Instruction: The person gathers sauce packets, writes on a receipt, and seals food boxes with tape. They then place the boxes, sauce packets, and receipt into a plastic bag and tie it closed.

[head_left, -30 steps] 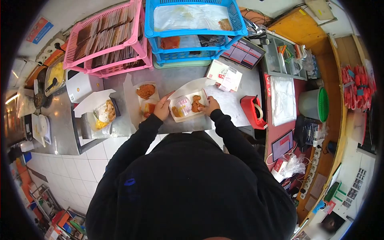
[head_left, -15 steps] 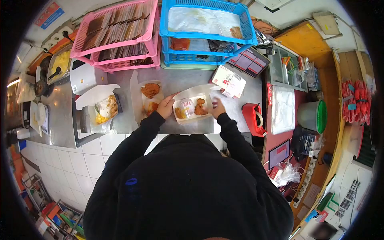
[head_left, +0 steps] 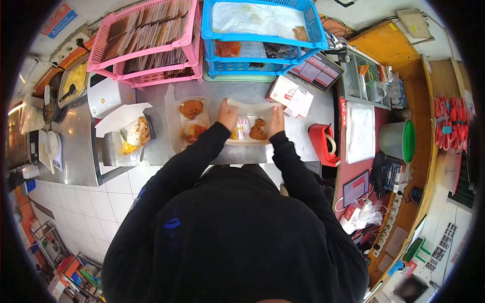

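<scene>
In front of me on the steel counter is a white takeaway box [head_left: 247,143] holding fried chicken [head_left: 258,130] and a wrapped packet printed "RICE" [head_left: 241,127]. Its lid [head_left: 252,109] is raised at the far side and partly folded over the food. My left hand [head_left: 228,115] is closed on the lid's left corner. On the opposite corner, the fingers of my right hand [head_left: 276,120] are pressed to the edge of the lid. Just left stands another open box [head_left: 174,118] with two pieces of fried chicken [head_left: 191,109]. Farther left, an open box [head_left: 117,121] contains rice and toppings.
Pink [head_left: 146,55] and blue [head_left: 262,38] basket racks stand along the back. Closed white boxes [head_left: 298,101] lie near a tablet [head_left: 319,70]. A red tape dispenser [head_left: 319,144] sits at the right edge of the steel counter [head_left: 151,96].
Both hands have moved up to the lid's corners. My right hand has left the crumpled plastic at the box's right, which no longer shows there. The lid now leans over the food.
</scene>
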`<action>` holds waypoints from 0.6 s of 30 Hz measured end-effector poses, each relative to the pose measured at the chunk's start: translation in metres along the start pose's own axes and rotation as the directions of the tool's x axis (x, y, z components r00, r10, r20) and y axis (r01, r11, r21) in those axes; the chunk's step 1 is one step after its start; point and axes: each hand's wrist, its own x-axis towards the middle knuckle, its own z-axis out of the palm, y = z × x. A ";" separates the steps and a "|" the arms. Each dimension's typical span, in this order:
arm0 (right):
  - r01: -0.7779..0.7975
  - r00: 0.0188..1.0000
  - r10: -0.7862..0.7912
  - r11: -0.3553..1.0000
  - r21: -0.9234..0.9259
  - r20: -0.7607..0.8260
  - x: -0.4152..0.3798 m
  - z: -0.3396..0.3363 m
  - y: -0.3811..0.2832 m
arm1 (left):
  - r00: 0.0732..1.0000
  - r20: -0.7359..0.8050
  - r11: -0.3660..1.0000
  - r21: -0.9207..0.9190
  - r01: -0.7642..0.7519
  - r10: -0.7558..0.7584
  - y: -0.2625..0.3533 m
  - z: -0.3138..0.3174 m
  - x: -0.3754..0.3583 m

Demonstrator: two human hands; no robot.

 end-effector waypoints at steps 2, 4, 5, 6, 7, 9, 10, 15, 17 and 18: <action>-0.127 0.991 0.126 0.992 0.015 0.049 0.001 0.005 -0.009 | 0.979 0.191 0.993 -0.088 0.085 -0.067 0.021 -0.002 0.009; -0.154 0.983 0.147 0.987 0.049 0.114 0.008 -0.005 -0.007 | 0.979 0.191 0.978 -0.181 0.107 -0.072 0.038 -0.005 0.016; 0.027 0.970 -0.011 0.998 -0.065 0.241 0.014 -0.021 -0.004 | 0.937 0.290 0.973 -0.061 0.221 -0.195 0.053 -0.019 0.019; 0.065 0.946 -0.001 0.981 -0.185 0.324 0.012 -0.039 0.001 | 0.910 0.387 0.986 -0.017 0.166 -0.146 0.047 -0.027 0.024; 0.032 0.923 0.060 0.972 -0.231 0.380 0.009 -0.055 -0.009 | 0.871 0.481 0.994 0.019 0.105 -0.101 0.035 -0.036 0.031; -0.006 0.890 0.164 0.937 -0.348 0.425 -0.006 -0.079 -0.028 | 0.768 0.627 0.989 0.135 0.062 -0.133 0.010 -0.053 0.039; -0.014 0.887 0.202 0.910 -0.415 0.415 -0.015 -0.087 -0.034 | 0.759 0.638 0.992 0.092 0.090 -0.128 0.007 -0.061 0.036; -0.170 0.909 0.319 0.872 -0.460 0.269 -0.044 -0.085 -0.019 | 0.763 0.623 0.984 0.074 0.162 -0.172 0.012 -0.085 0.013; -0.354 0.879 0.449 0.840 -0.412 0.162 -0.049 -0.078 -0.011 | 0.806 0.560 0.982 0.099 0.163 -0.191 0.009 -0.084 0.007; -0.440 0.851 0.513 0.814 -0.380 0.111 -0.051 -0.076 -0.006 | 0.818 0.529 0.972 0.084 0.217 -0.228 0.007 -0.083 0.005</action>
